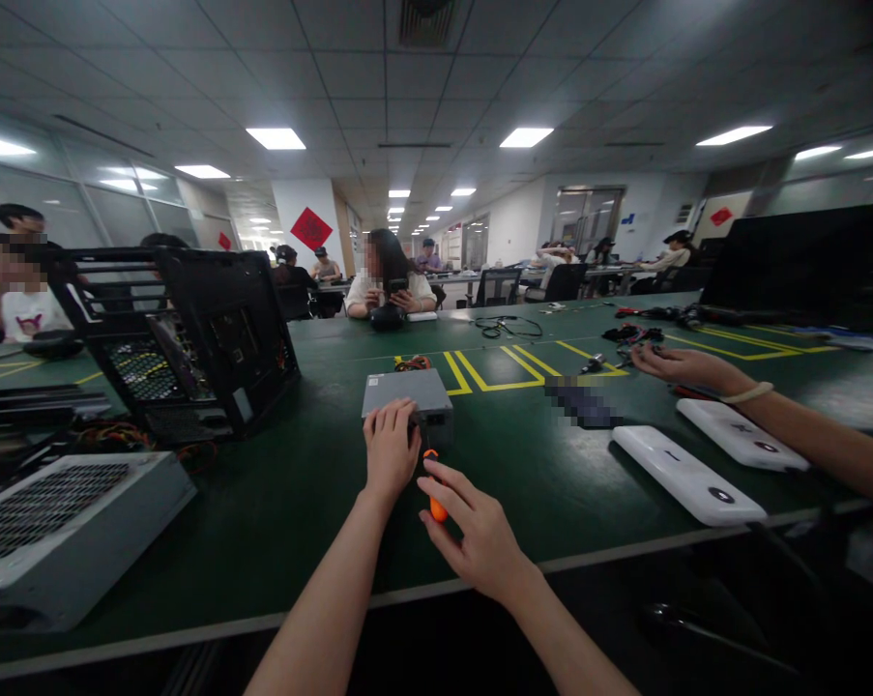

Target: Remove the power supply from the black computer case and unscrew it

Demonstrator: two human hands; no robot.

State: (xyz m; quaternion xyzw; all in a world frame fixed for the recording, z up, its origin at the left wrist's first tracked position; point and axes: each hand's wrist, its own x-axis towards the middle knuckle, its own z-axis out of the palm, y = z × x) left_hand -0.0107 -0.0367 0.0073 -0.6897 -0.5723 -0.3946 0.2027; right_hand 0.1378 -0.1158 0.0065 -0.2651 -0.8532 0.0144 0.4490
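Observation:
A grey computer power supply unit [407,389] lies on the green table in front of me, with its cable bundle at the far side. My left hand [391,440] grips its near left edge, fingers over the top, steadying it against the table. In my right hand [472,527] is a screwdriver [438,507] with an orange and black handle, closed between thumb and fingers. Its shaft points at the near face of the unit, close to my left fingertips. Whether the tip touches a screw is too small to tell.
An open black computer case [222,338] stands at the left, with a second power supply [80,541] before it. White devices [686,474] lie to the right, near another person's hand [672,362]. A dark monitor [805,261] stands far right. Across the table sits a person [389,275].

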